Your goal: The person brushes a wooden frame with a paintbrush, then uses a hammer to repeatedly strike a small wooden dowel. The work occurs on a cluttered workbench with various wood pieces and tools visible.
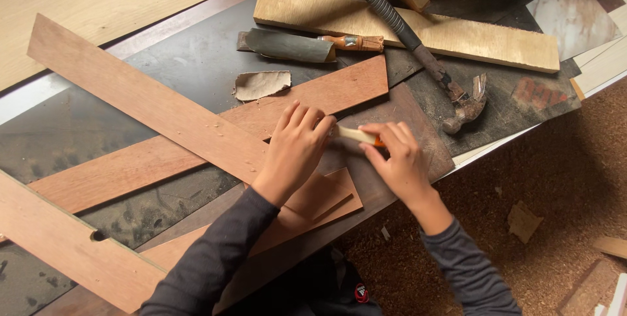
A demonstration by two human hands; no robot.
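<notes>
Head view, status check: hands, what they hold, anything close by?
Left hand pressing on the reddish boards. Right hand gripping a pale stick. Hammer and sandpaper scrap lie nearby, untouched.

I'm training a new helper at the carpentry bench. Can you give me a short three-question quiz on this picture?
1. True or false: the claw hammer is in one of the person's hands.
2. What does the right hand hold? A) a small pale wooden stick B) a nail C) a saw
3. What lies between the scrap of sandpaper and the long pale plank?

Key: 1. False, it lies on the bench. 2. A, the stick, which the left hand touches too. 3. A trowel-like blade with an orange handle.
</notes>
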